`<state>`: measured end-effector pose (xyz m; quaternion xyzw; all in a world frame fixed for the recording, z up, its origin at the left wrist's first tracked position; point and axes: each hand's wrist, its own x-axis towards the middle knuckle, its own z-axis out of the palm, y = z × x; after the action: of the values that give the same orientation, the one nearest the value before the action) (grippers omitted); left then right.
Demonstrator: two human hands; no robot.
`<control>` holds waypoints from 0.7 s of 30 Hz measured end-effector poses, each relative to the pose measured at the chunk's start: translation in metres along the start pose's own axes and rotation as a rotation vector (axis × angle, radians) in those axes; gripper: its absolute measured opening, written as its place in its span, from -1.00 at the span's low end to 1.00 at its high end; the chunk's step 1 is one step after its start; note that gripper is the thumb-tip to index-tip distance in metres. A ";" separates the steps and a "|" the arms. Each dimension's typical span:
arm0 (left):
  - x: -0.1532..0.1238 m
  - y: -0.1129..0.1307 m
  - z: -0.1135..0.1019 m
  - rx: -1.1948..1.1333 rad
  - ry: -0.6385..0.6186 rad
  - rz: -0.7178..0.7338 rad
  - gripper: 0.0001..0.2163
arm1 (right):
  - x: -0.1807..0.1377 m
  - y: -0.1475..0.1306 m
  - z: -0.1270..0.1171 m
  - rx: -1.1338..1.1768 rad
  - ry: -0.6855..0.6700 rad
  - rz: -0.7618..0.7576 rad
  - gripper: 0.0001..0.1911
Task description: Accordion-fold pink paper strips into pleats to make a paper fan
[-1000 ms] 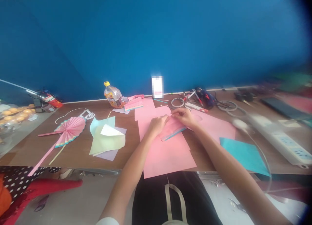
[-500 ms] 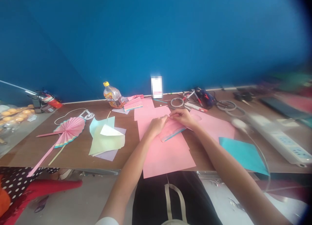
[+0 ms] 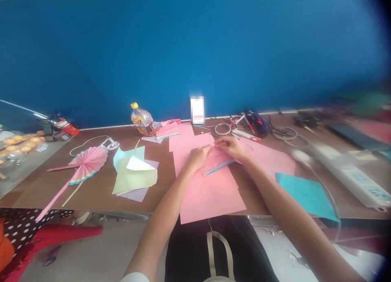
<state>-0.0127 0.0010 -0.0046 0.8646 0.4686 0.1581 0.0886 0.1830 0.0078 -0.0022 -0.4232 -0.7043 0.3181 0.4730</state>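
Note:
Both my hands rest on a pleated pink paper strip (image 3: 217, 163) with a blue edge, lying on a large pink sheet (image 3: 207, 192) in the middle of the brown table (image 3: 100, 192). My left hand (image 3: 198, 156) pinches the strip's left end. My right hand (image 3: 232, 147) holds its upper right part, fingers curled over the folds. A finished pink paper fan (image 3: 87, 162) on a stick lies to the left.
Pale green and white sheets (image 3: 134, 176) lie left of the pink sheet, a teal sheet (image 3: 305, 194) at right. A bottle (image 3: 143, 121), tape rolls (image 3: 222, 128), tools (image 3: 253, 121) and a power strip (image 3: 351, 172) line the back and right, below the blue wall.
Almost nothing has moved; both hands stay on the pleated strip with only slight finger shifts.

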 end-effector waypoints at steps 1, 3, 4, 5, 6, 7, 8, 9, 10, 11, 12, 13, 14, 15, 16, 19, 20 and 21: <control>0.000 0.000 0.000 -0.004 0.000 -0.002 -0.69 | 0.000 0.000 0.001 -0.004 -0.010 0.005 -0.81; 0.001 0.001 -0.001 -0.019 -0.001 -0.001 -0.71 | 0.001 0.000 0.002 -0.015 -0.017 0.014 -0.80; 0.001 0.001 -0.001 -0.026 -0.003 -0.001 -0.72 | 0.001 0.000 0.002 -0.019 -0.012 0.016 -0.80; 0.001 0.001 -0.001 -0.030 -0.006 -0.005 -0.73 | 0.001 0.000 0.002 -0.022 -0.002 0.016 -0.80; 0.001 0.001 -0.001 -0.031 -0.011 -0.012 -0.73 | 0.001 -0.001 0.003 -0.022 0.008 0.015 -0.80; 0.001 0.001 0.000 -0.030 -0.017 -0.018 -0.73 | 0.001 -0.001 0.002 -0.021 0.015 0.014 -0.81; 0.001 0.001 0.000 -0.030 -0.021 -0.024 -0.72 | 0.001 -0.001 0.002 -0.020 0.017 0.014 -0.81; 0.001 0.001 0.001 -0.032 -0.024 -0.027 -0.72 | 0.001 -0.001 0.001 -0.021 0.015 0.016 -0.81; 0.001 0.000 0.001 -0.037 -0.025 -0.027 -0.71 | 0.001 -0.001 0.000 -0.024 0.013 0.019 -0.81; 0.001 -0.001 0.001 -0.044 -0.025 -0.023 -0.70 | 0.001 -0.001 -0.001 -0.030 0.011 0.021 -0.82; 0.001 -0.002 0.001 -0.051 -0.024 -0.020 -0.70 | 0.001 0.000 -0.002 -0.037 0.010 0.023 -0.82; 0.001 -0.003 0.001 -0.058 -0.022 -0.020 -0.69 | 0.002 0.000 -0.003 -0.044 0.011 0.021 -0.82; 0.001 -0.004 0.000 -0.066 -0.021 -0.021 -0.68 | 0.002 0.001 -0.005 -0.051 0.014 0.018 -0.82; 0.001 -0.005 0.000 -0.075 -0.022 -0.023 -0.68 | 0.002 0.002 -0.006 -0.056 0.017 0.014 -0.82; 0.001 -0.005 0.000 -0.085 -0.021 -0.026 -0.68 | 0.002 0.002 -0.007 -0.061 0.019 0.010 -0.82; 0.001 -0.006 0.000 -0.144 -0.021 -0.029 -0.70 | 0.003 0.004 -0.010 -0.086 0.031 0.006 -0.82; 0.002 -0.006 0.001 -0.173 -0.020 -0.024 -0.72 | 0.004 0.005 -0.010 -0.096 0.039 0.004 -0.83; 0.002 -0.007 0.002 -0.207 -0.016 -0.017 -0.74 | 0.004 0.006 -0.011 -0.105 0.049 0.002 -0.83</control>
<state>-0.0165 0.0061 -0.0080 0.8481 0.4562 0.1980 0.1826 0.1946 0.0144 -0.0017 -0.4559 -0.7077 0.2705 0.4670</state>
